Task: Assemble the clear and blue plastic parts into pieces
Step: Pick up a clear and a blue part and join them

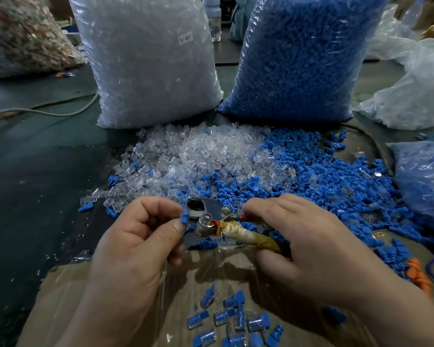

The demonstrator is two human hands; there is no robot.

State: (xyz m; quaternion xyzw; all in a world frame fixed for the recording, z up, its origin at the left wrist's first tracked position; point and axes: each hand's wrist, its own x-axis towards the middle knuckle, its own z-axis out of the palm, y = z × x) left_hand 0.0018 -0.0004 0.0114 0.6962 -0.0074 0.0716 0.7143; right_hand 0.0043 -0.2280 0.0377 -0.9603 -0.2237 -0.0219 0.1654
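Note:
My left hand pinches a small blue plastic part between thumb and forefinger, right at the jaws of a metal press tool. My right hand grips the tool's tape-wrapped handle. Behind the tool spreads a loose pile of clear parts beside a pile of blue parts. Several joined clear-and-blue pieces lie on the cardboard in front of me.
A big bag of clear parts and a big bag of blue parts stand behind the piles. More bags sit at the right and far left. A cable crosses the dark table at the left. Cardboard covers the near edge.

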